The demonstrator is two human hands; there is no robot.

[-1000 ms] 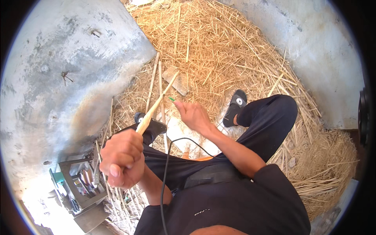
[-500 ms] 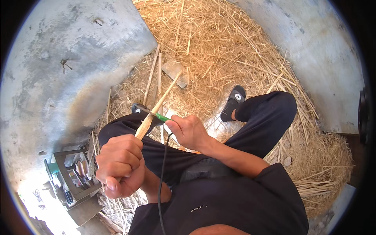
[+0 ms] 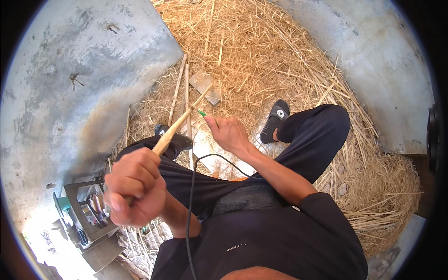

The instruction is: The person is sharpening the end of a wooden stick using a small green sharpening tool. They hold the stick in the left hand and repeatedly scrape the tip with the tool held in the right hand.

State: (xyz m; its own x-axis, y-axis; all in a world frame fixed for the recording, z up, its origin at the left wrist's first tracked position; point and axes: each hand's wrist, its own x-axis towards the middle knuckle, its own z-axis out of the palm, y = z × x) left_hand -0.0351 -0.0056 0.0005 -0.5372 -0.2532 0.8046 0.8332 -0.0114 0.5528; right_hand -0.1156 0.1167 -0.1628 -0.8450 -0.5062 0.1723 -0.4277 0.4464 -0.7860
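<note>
Above our left leg (image 3: 207,191), a pale stick (image 3: 173,130) slants up and away, its thick end in our left hand (image 3: 135,186) and its thin tip seen against a flat slab (image 3: 200,80) that lies among the straw (image 3: 247,51). Our left fingers are wrapped round the stick in a full fist, with what looks like a short bit of the butt showing underneath. Our right hand (image 3: 230,135) has its fingers curled in around a small green tool (image 3: 201,113); only the green end shows past the thumb, just beside the narrow part of the stick, and we cannot tell whether the tool touches it. We judge the stick to be light, stiff along its thick part, dry rather than slippery, and easy to steer from one end. Toward the tip it narrows a good deal, so we expect it to flex there and perhaps snap under a hard sideways push; the thick end, where our fist sits, seems the soundest place to take hold. The tool looks light too, best held by its green part. To our left, low by the wall (image 3: 56,116), is an open wooden box (image 3: 100,233). Several slim things (image 3: 96,205) lean together inside, some pale and some dark, too small for us to name, and a turquoise piece (image 3: 64,204) sits at its left side.
</note>
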